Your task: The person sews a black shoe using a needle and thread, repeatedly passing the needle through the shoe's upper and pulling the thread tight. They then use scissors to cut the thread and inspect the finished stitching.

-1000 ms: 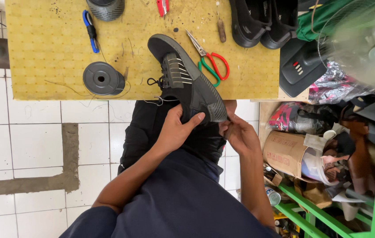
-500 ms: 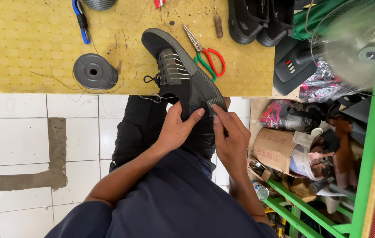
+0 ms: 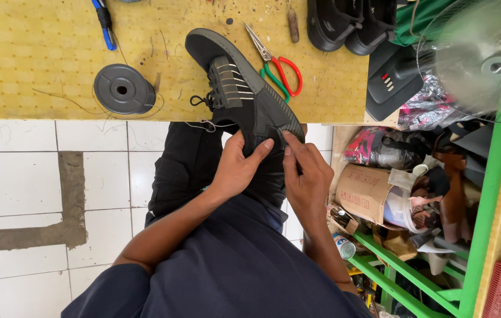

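Observation:
A black sneaker (image 3: 235,82) with pale stripes and black laces lies across the near edge of a yellow mat (image 3: 56,59), heel toward me. My left hand (image 3: 237,168) grips the heel from below, thumb on the upper. My right hand (image 3: 304,174) pinches at the heel's rim, thumb and forefinger pressed together on a small thin thing I cannot make out. A loose thread hangs by the laces.
On the mat lie a black thread spool (image 3: 123,89), red and green scissors (image 3: 277,62), blue-handled pliers (image 3: 104,20), an awl (image 3: 293,23) and another dark shoe (image 3: 344,23). A fan (image 3: 492,59) and a green rack (image 3: 433,271) crammed with boxes stand right. White tiled floor lies left.
My right hand has come up from beside the heel onto its rim, next to my left thumb. The view has shifted slightly; the shoe stays on the mat edge.

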